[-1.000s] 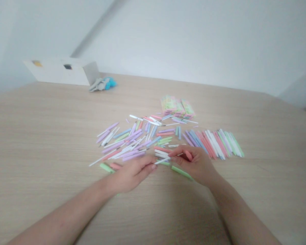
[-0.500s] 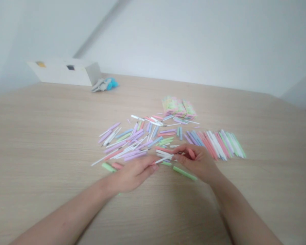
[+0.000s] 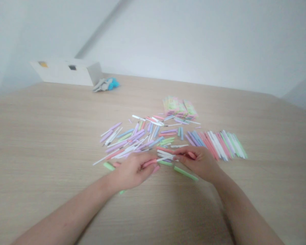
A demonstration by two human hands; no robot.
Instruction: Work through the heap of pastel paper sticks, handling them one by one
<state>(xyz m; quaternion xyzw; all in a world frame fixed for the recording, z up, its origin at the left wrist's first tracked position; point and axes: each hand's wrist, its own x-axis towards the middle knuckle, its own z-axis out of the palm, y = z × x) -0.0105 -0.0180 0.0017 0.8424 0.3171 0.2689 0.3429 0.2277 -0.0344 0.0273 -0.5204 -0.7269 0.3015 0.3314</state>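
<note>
My left hand (image 3: 136, 170) is closed around a pink pen barrel (image 3: 150, 163) whose end points right. A thin white pen refill (image 3: 163, 158) runs from that end to the fingertips of my right hand (image 3: 200, 161), which pinch it. Tucked inside my right hand is a pink pen part (image 3: 192, 155); its exact kind is unclear. White pen parts (image 3: 165, 153) lie just behind the refill. In front of my right hand rests a green pen barrel (image 3: 185, 173). My left palm and what it may cover are hidden.
Loose pastel pen parts (image 3: 136, 137) are scattered behind my hands. Pens in a row (image 3: 216, 144) lie at the right. Farther back stand stacked small packets (image 3: 178, 106). A white box (image 3: 66, 73) and a grey and blue crumpled bundle (image 3: 105, 84) sit at the back left.
My left hand has shifted slightly left and down, and the pink barrel in it now shows plainly with the refill at its end. My right hand has barely moved.
</note>
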